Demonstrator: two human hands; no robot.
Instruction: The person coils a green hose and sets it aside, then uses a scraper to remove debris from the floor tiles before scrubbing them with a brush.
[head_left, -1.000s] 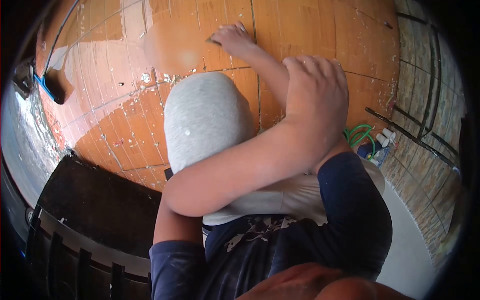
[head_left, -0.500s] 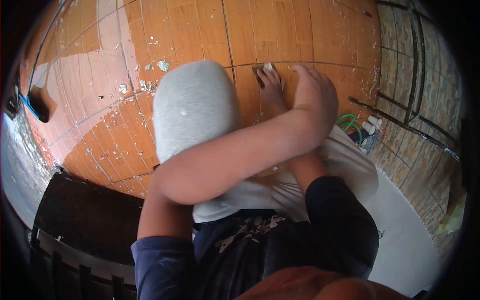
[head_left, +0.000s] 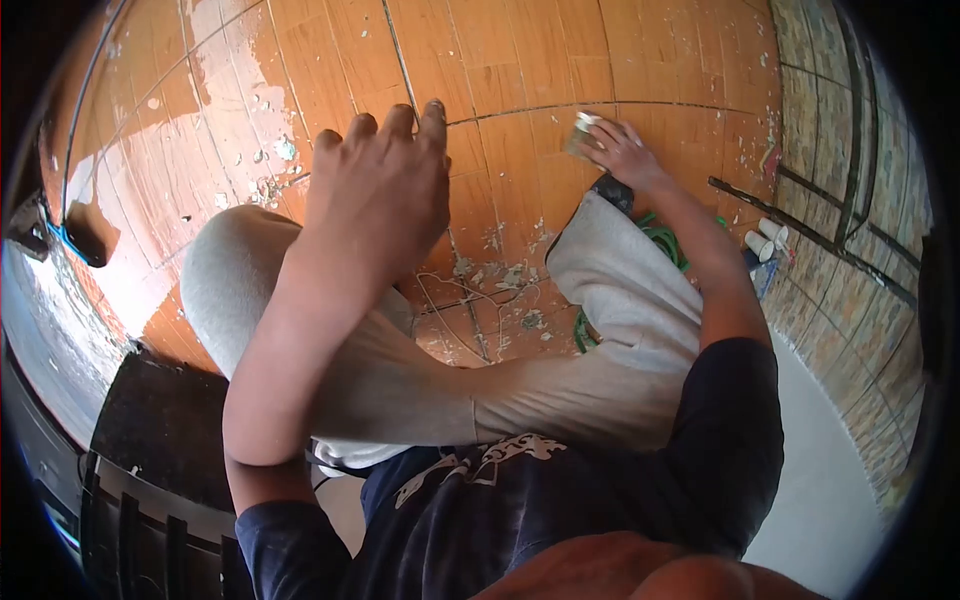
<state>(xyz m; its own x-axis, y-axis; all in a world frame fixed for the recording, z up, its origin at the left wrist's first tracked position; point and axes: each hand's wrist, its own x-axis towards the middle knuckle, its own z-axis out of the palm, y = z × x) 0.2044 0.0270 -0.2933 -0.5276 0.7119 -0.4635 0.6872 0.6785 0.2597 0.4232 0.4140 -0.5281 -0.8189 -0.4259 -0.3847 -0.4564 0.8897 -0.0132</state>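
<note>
A thin flat piece is held against the tiled floor under the fingers of the right hand, which are kept close together over it; a whitish bit is seen at its far edge (too small to be made out). To the left of the flat piece, the left hand is held out with its back turned to the camera, its fingers slightly bent and set a little apart; whether anything is held in it cannot be told, as the palm is hidden. Just nearer the body than the flat piece, a black shoe is seen, and past it a green hose is partly covered by the grey trousers. To the right of the flat piece, white cups are seen beside dark metal bars. Well to its left, pale flakes are scattered near a lighter patch.
</note>
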